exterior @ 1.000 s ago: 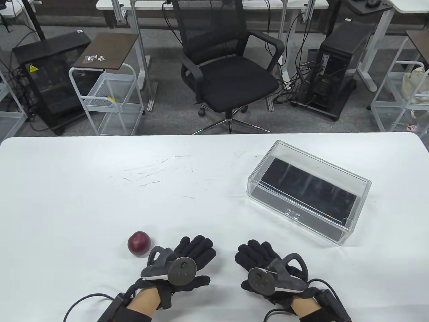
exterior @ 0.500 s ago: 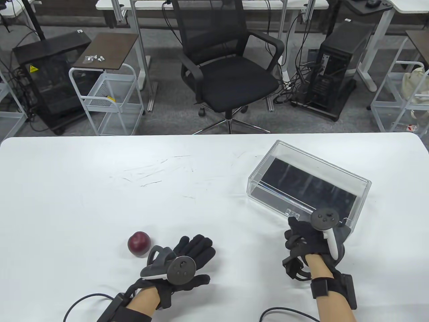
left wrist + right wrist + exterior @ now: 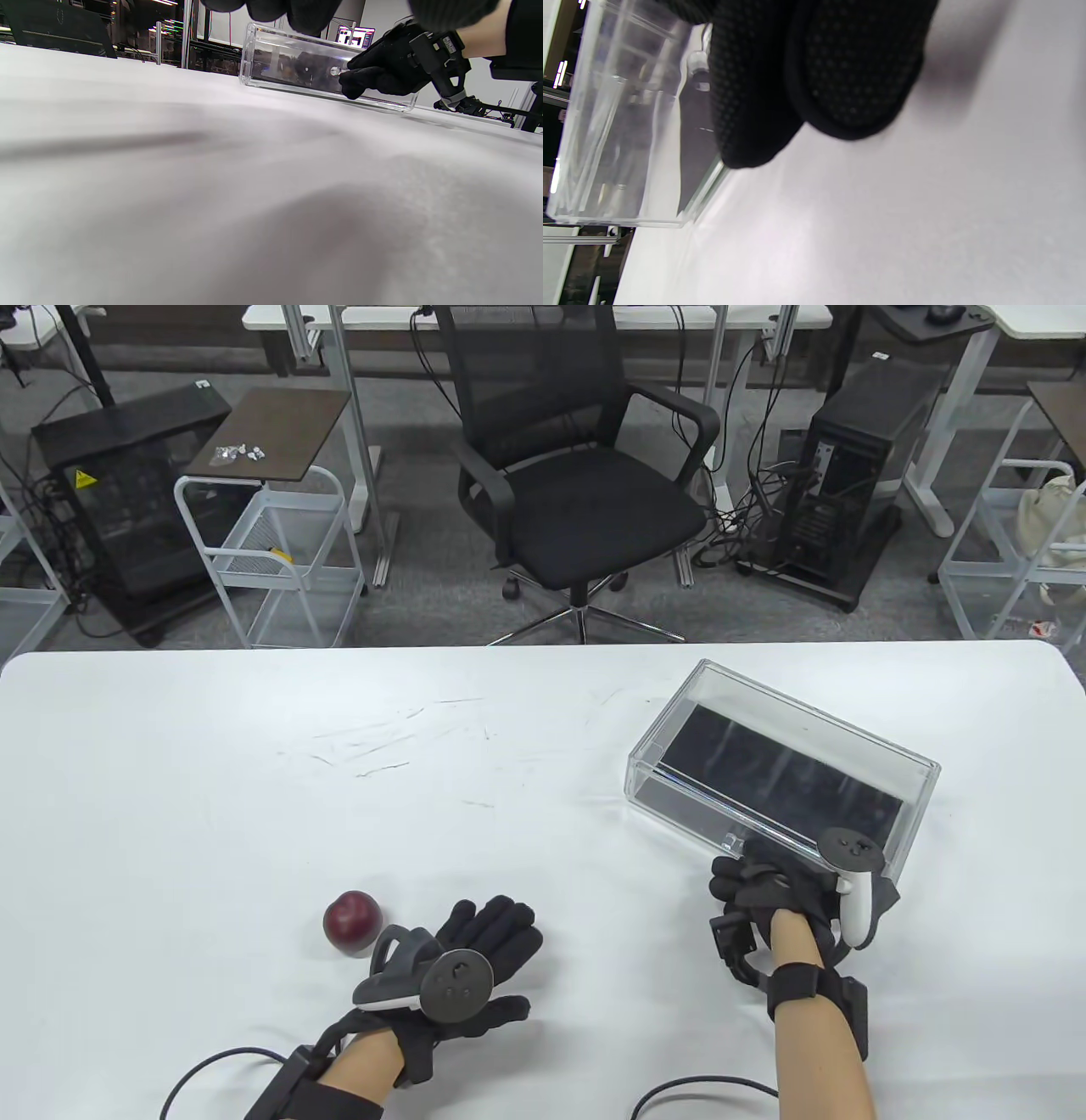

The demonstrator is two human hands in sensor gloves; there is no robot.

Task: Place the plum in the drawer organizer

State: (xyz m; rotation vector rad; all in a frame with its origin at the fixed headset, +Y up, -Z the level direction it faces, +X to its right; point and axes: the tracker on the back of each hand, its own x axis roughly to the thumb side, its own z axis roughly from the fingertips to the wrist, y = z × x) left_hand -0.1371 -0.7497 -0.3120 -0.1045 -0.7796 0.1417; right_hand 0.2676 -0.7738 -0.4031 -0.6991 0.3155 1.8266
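table view: a white table seen from above. a dark red plum sits on it near the front edge, left of centre. just to its right the left hand, in a black glove, lies palm down on the table with fingers stretched flat, holding nothing and not touching the plum. far to the right stands a clear drawer organizer, set at an angle, with a dark floor inside. the right hand is at the middle of its near front wall, fingers curled at the small clear knob there. the plum is well apart from the organizer.

left wrist view: low across the table. the organizer stands in the distance, and the right hand pinches a small clear knob on its front between fingertips.

right wrist view: tilted on its side and very close. two gloved fingertips fill the top, against the organizer's clear front wall, with the knob partly hidden behind them.
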